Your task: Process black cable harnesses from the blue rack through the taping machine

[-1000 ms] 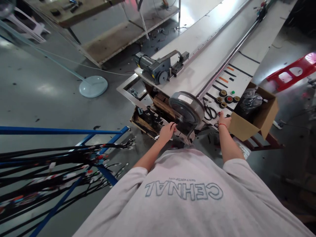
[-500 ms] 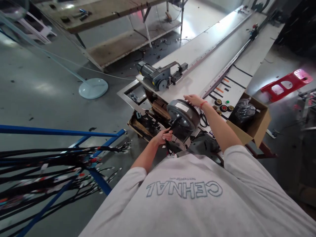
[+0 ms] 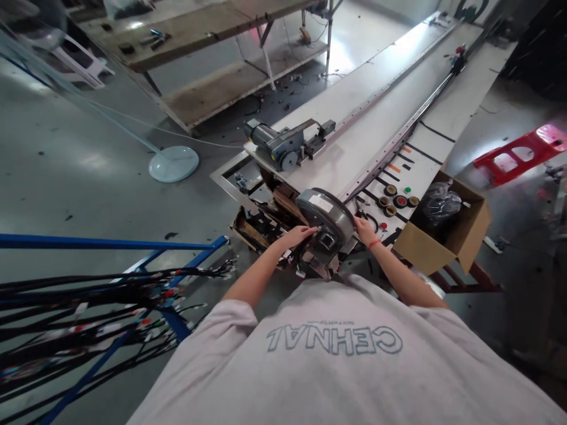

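A round, dark grey drum-shaped unit (image 3: 319,204) with a white label stands at the near end of the long bench, tilted toward me. A square black opening shows on its lower front, and dark cable hangs below. My left hand (image 3: 301,235) holds its left front, fingertips bent together near the opening. At the right rim, my right hand (image 3: 365,231), with a red band on the wrist, grips the edge; some fingers are hidden behind it. Just right of that hand are a black-handled tool (image 3: 368,219) and several tape rolls (image 3: 390,210).
The long white bench (image 3: 349,141) carries a grey motor (image 3: 274,144). An open cardboard box (image 3: 465,227) sits to the right, near a red stool (image 3: 518,156). Black cable bundles (image 3: 88,301) hang on a blue frame (image 3: 110,240) at left. A wooden worktable (image 3: 212,29) stands behind.
The drum-shaped unit has turned, bringing its square opening into view. My right hand moved from its top down to the right rim; my left hand moved up and right onto its front.
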The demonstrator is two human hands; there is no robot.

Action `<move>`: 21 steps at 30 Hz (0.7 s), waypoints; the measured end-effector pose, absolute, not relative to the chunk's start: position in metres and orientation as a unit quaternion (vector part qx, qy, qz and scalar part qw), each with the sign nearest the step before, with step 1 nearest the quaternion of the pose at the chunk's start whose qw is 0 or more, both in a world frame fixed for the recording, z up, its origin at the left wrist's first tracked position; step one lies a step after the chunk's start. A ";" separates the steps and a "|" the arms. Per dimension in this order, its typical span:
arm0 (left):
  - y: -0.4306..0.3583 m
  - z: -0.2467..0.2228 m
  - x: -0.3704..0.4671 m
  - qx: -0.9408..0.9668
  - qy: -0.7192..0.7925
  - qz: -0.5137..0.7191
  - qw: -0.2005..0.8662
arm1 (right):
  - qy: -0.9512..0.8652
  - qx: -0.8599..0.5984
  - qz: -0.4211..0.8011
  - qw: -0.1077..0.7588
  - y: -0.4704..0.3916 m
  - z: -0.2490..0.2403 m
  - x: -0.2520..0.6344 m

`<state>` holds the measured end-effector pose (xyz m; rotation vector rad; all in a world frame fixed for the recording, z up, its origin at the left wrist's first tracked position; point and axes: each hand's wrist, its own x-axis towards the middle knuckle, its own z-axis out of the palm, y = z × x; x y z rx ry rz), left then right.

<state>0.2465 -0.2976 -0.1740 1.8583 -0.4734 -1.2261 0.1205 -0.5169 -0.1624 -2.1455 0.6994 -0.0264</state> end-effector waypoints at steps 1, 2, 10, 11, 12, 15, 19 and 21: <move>-0.298 -0.168 0.247 0.775 -0.248 -0.446 0.372 | 0.319 -0.871 -0.016 0.374 -0.520 -0.168 0.112; -0.296 -0.160 0.249 0.804 -0.303 -0.400 0.320 | 0.362 -0.879 -0.018 0.310 -0.525 -0.173 0.103; -0.269 -0.109 0.295 0.902 -0.378 -0.173 0.113 | 0.274 -0.780 0.136 0.547 -0.515 -0.154 0.036; -0.267 -0.108 0.297 0.904 -0.379 -0.170 0.103 | 0.198 -0.747 0.137 0.620 -0.500 -0.145 0.031; -0.266 -0.108 0.297 0.906 -0.378 -0.166 0.098 | 0.126 -0.702 0.149 0.685 -0.482 -0.138 0.031; -0.266 -0.105 0.289 0.911 -0.372 -0.154 0.093 | 0.016 -0.515 0.260 0.817 -0.425 -0.130 0.064; -0.268 -0.098 0.279 0.919 -0.356 -0.149 0.083 | 0.084 -0.412 0.392 0.819 -0.381 -0.140 0.134; -0.268 -0.099 0.280 0.917 -0.350 -0.164 0.099 | 0.137 -0.452 0.401 0.785 -0.379 -0.140 0.137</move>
